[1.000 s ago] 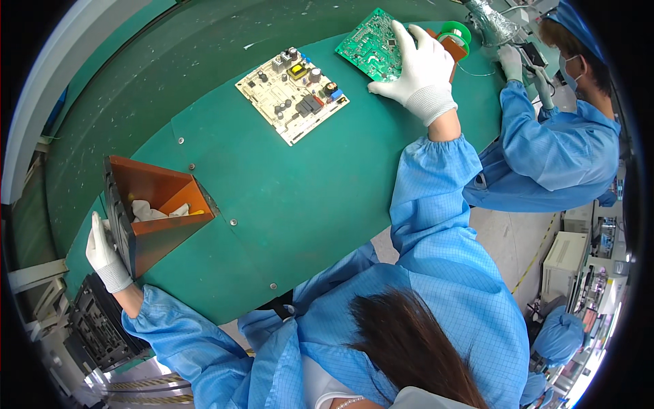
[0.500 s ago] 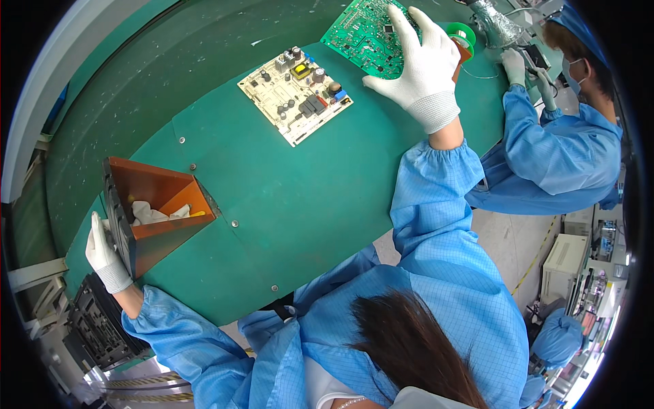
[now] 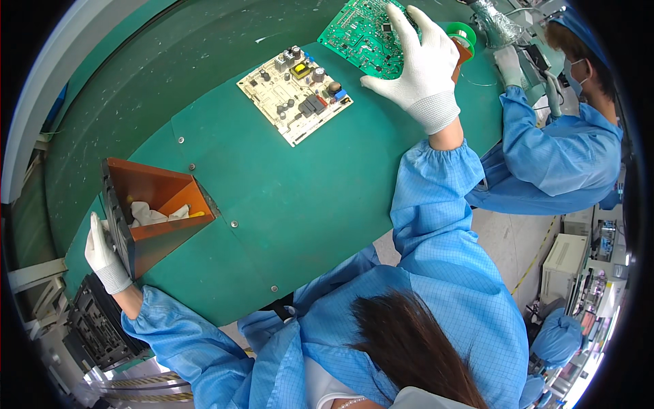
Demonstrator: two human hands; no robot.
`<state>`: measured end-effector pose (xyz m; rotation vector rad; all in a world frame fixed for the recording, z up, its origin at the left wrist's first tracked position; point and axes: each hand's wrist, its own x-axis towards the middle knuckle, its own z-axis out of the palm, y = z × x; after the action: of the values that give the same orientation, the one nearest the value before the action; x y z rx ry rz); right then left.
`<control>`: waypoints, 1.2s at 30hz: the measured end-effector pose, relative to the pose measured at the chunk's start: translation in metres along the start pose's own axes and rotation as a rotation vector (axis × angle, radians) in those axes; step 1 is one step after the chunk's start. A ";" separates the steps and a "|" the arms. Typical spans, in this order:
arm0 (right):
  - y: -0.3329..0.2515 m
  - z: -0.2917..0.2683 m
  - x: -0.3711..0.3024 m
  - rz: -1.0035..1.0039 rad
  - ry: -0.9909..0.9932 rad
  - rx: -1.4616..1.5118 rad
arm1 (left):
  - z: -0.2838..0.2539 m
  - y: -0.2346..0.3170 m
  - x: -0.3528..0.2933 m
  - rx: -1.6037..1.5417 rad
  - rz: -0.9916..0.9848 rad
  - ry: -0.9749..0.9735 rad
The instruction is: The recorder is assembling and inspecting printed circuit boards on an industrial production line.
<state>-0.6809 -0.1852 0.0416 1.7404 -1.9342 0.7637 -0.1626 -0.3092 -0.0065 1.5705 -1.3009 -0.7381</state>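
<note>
Both my hands wear white knitted gloves. My right hand (image 3: 428, 68) is spread over the right part of a green circuit board (image 3: 357, 37), thumb and fingers wide apart; whether the palm touches it is hidden. To its left a cream circuit board (image 3: 272, 102) lies with its components facing up. At the far left, my left hand (image 3: 103, 252) has its fingers stretched out beside a black ribbed panel (image 3: 117, 215). That panel stands against an orange-brown bin (image 3: 167, 230) holding white crumpled pieces and something yellow. Contact between the left palm and the panel is hidden.
The green work surface (image 3: 293, 204) has several round studs. A green reel (image 3: 463, 33) stands beyond my right hand. At right a co-worker (image 3: 558, 150) in blue handles a tool. Black slotted trays (image 3: 102, 324) are below my left hand.
The green board and my right fingertips have shifted very slightly left. My left hand stays by the black panel. The co-worker's hands and forearms have moved a little.
</note>
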 end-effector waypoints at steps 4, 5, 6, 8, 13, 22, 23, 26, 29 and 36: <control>0.000 -0.006 0.002 0.094 -0.011 0.182 | 0.004 0.001 0.001 0.013 0.023 -0.009; -0.001 -0.006 0.002 0.093 -0.012 0.185 | 0.003 0.001 0.001 0.015 0.023 -0.006; -0.001 -0.005 0.003 0.102 -0.017 0.204 | 0.002 0.000 0.001 0.014 0.018 0.000; -0.001 -0.004 0.002 0.111 -0.021 0.223 | 0.000 -0.001 0.002 0.013 0.014 0.006; 0.005 0.002 -0.001 -0.009 -0.001 0.047 | -0.001 -0.004 0.004 0.020 -0.008 0.002; 0.031 0.046 -0.006 -0.426 0.226 1.044 | 0.002 -0.002 0.001 0.026 0.051 -0.014; 0.032 0.047 -0.009 -0.427 0.228 1.045 | 0.001 -0.002 0.001 0.027 0.052 -0.012; 0.031 0.042 -0.017 0.123 -0.036 0.545 | -0.002 -0.006 0.002 0.009 0.046 -0.014; 0.027 0.040 -0.016 0.164 -0.092 0.660 | -0.002 -0.006 0.003 0.031 0.080 -0.018; 0.024 0.040 -0.009 -0.019 0.077 0.093 | 0.000 -0.001 -0.001 0.023 0.056 0.001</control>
<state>-0.7015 -0.2027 0.0024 1.7535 -1.8562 0.9130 -0.1626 -0.3087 -0.0079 1.5464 -1.3514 -0.6896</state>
